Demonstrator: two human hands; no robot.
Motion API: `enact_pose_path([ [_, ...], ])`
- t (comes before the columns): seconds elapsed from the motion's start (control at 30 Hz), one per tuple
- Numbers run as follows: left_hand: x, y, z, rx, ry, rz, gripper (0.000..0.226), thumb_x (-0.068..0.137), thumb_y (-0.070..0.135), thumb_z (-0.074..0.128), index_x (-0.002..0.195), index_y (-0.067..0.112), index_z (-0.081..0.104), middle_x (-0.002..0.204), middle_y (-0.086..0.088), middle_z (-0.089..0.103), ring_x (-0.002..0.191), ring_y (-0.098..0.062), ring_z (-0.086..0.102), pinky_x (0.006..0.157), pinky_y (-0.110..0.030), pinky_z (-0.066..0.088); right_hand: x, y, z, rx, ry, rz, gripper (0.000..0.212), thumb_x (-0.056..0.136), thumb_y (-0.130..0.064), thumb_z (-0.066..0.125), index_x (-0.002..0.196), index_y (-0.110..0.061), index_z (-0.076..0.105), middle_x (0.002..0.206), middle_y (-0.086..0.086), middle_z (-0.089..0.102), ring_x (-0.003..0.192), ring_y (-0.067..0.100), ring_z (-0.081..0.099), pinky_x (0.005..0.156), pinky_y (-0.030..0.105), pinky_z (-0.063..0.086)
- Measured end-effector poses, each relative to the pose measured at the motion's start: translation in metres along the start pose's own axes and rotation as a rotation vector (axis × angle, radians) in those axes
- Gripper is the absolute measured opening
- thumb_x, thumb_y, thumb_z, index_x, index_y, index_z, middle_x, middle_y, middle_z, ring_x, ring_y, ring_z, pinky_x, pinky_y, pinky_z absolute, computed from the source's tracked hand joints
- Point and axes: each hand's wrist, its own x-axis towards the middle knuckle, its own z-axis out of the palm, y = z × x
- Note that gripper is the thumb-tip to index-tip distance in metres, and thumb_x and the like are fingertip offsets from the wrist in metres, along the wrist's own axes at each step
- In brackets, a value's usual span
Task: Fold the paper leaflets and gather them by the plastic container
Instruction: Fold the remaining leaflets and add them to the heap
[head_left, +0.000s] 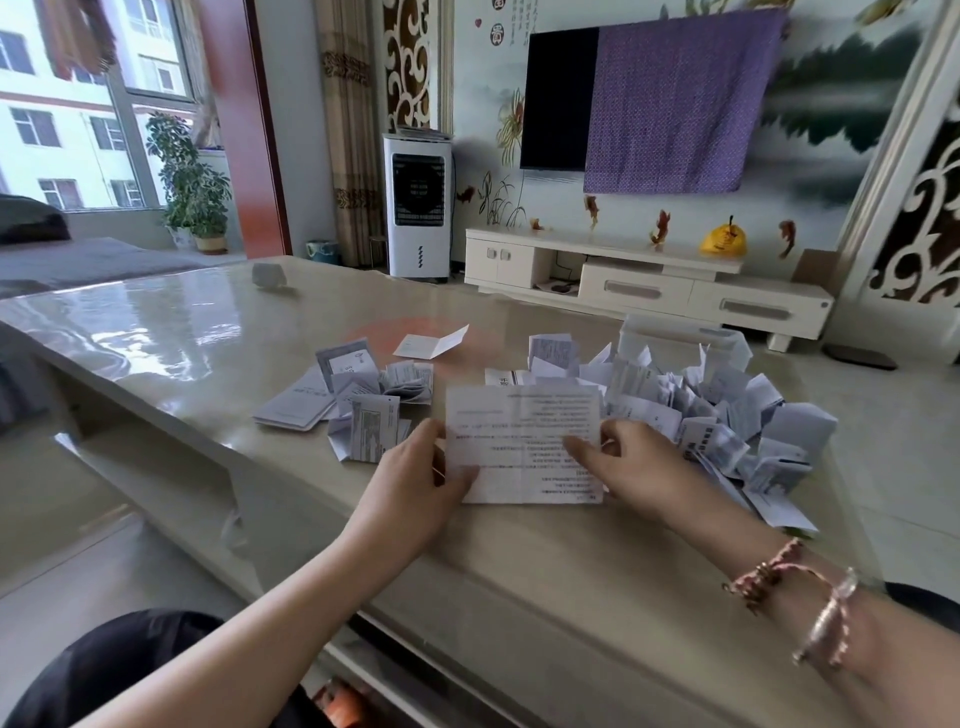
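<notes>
Closest to the camera, at the bottom of the frame, two bare arms reach forward, and the arm on the right wears pink bead bracelets (810, 603) on its wrist. Under the arms lies the big shiny beige table (545, 571), which fills the middle of the frame from left to right.

In the right middle of the frame sits a large messy pile of white paper leaflets (727, 415), touching the clear plastic container (680, 335) just behind it. In the left middle sits a smaller pile of folded white leaflets (353, 397), well apart from the container. One small folded leaflet (431, 343) lies alone between the two piles, a bit further back.

In the centre, a flat white printed leaflet (524, 441) is held open above the table. The left hand (421, 467) pinches its left edge, with the thumb on top of the paper and the fingers curled. The right hand (628, 462) holds its right edge, with the fingers bent and a fingertip lying on the printed side.

A small white crumpled paper (268, 275) sits far back in the upper left part of the table.
</notes>
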Motion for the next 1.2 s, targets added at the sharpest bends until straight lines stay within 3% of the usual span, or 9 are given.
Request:
enact_pose_path([
  [0.2, 0.001, 0.005, 0.004, 0.191, -0.039, -0.024, 0.068, 0.084, 0.030, 0.067, 0.139, 0.028, 0.027, 0.112, 0.007, 0.042, 0.092, -0.018, 0.054, 0.079, -0.029, 0.044, 0.003, 0.006, 0.008, -0.329, 0.069, 0.037, 0.031, 0.085, -0.047, 0.063, 0.082, -0.017, 0.054, 0.079, -0.004, 0.060, 0.077, 0.015, 0.056, 0.066, 0.034, 0.045],
  [0.3, -0.002, 0.002, 0.005, 0.303, -0.023, 0.035, 0.056, 0.087, 0.035, 0.063, 0.136, 0.031, 0.037, 0.123, 0.005, 0.028, 0.113, -0.018, 0.046, 0.093, -0.027, 0.039, 0.001, 0.004, 0.009, -0.389, 0.093, -0.003, 0.033, 0.085, -0.048, 0.061, 0.086, -0.018, 0.049, 0.080, -0.005, 0.057, 0.077, 0.016, 0.055, 0.062, 0.034, 0.041],
  [0.47, -0.002, 0.000, 0.010, 0.374, -0.043, 0.187, 0.036, 0.092, 0.025, 0.056, 0.127, 0.036, 0.055, 0.138, 0.013, 0.032, 0.125, -0.018, 0.029, 0.105, -0.031, 0.032, 0.002, 0.004, 0.010, -0.426, 0.110, -0.128, 0.035, 0.086, -0.039, 0.063, 0.097, -0.020, 0.036, 0.081, -0.010, 0.048, 0.071, 0.011, 0.048, 0.056, 0.029, 0.035],
  [0.6, 0.001, 0.000, 0.013, 0.419, -0.088, 0.374, 0.038, 0.092, 0.024, 0.051, 0.129, 0.032, 0.056, 0.137, 0.018, 0.049, 0.128, -0.015, 0.036, 0.107, -0.036, 0.034, 0.000, 0.004, 0.014, -0.332, 0.051, -0.331, 0.029, 0.082, -0.035, 0.069, 0.096, -0.022, 0.047, 0.095, -0.010, 0.047, 0.091, 0.009, 0.047, 0.075, 0.022, 0.035],
  [0.73, 0.002, -0.008, 0.014, 0.390, -0.167, 0.373, 0.065, 0.082, 0.068, 0.030, 0.129, 0.031, 0.055, 0.132, 0.019, 0.054, 0.128, -0.010, 0.040, 0.105, -0.036, 0.037, -0.005, 0.004, 0.015, -0.263, -0.095, -0.422, 0.036, 0.082, -0.044, 0.069, 0.110, -0.025, 0.055, 0.109, -0.014, 0.055, 0.103, 0.003, 0.050, 0.095, 0.029, 0.040],
  [0.87, 0.003, -0.005, 0.010, 0.370, -0.182, 0.370, 0.079, 0.073, 0.076, 0.030, 0.130, 0.028, 0.055, 0.129, 0.014, 0.057, 0.125, -0.010, 0.042, 0.105, -0.029, 0.036, -0.009, 0.001, 0.011, -0.297, -0.123, -0.460, 0.038, 0.088, -0.035, 0.064, 0.121, -0.020, 0.053, 0.120, -0.008, 0.060, 0.112, 0.005, 0.054, 0.098, 0.021, 0.037],
  [1.03, 0.004, 0.001, 0.005, 0.400, -0.202, 0.364, 0.049, 0.084, 0.056, 0.055, 0.125, 0.029, 0.057, 0.122, 0.011, 0.061, 0.116, -0.011, 0.050, 0.097, -0.027, 0.041, -0.008, -0.001, 0.009, -0.336, -0.051, -0.445, 0.023, 0.087, -0.014, 0.054, 0.108, -0.023, 0.057, 0.103, -0.012, 0.067, 0.094, 0.000, 0.060, 0.076, 0.003, 0.033],
  [1.13, 0.004, 0.006, 0.001, 0.253, -0.124, 0.267, 0.024, 0.087, 0.034, 0.061, 0.111, 0.032, 0.062, 0.102, 0.010, 0.069, 0.093, -0.012, 0.062, 0.081, -0.030, 0.049, -0.007, -0.004, 0.004, -0.196, -0.006, -0.379, 0.011, 0.086, -0.017, 0.059, 0.091, -0.026, 0.060, 0.082, -0.009, 0.067, 0.071, 0.003, 0.059, 0.064, 0.014, 0.042],
  [1.2, 0.005, 0.008, -0.002, 0.145, -0.081, 0.186, 0.017, 0.086, 0.032, 0.064, 0.103, 0.033, 0.063, 0.087, 0.009, 0.069, 0.076, -0.011, 0.061, 0.074, -0.030, 0.051, -0.006, -0.006, 0.002, -0.105, 0.009, -0.337, 0.007, 0.086, -0.018, 0.061, 0.086, -0.025, 0.062, 0.080, -0.009, 0.066, 0.075, 0.001, 0.060, 0.068, 0.016, 0.044],
])
